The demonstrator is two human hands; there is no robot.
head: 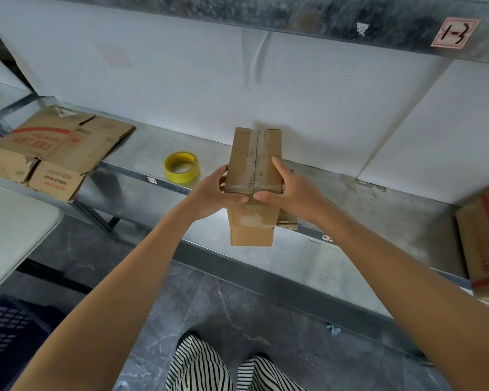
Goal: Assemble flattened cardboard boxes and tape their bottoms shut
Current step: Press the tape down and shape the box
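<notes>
I have the small cardboard box (254, 159) squared up and turned so its two closed flaps face me, their edges meeting along a middle seam that carries scuffed remains of old tape. My left hand (215, 193) curls round its left side and my right hand (291, 193) round its right, both thumbs lying across the near face and almost meeting under the seam. I judge I hold it this way to keep the flaps pressed flat and together so they don't spring open before I tape them. The box sits at the front edge of the metal shelf (378, 213), with a loose flap hanging below my hands; I can't tell if it rests on the shelf or only in my grip. The yellow tape roll (181, 166) lies flat on the shelf just left of the box, within easy reach of my left hand. The flattened cardboard boxes (60, 148) wait further left on the same shelf, overhanging its edge.
</notes>
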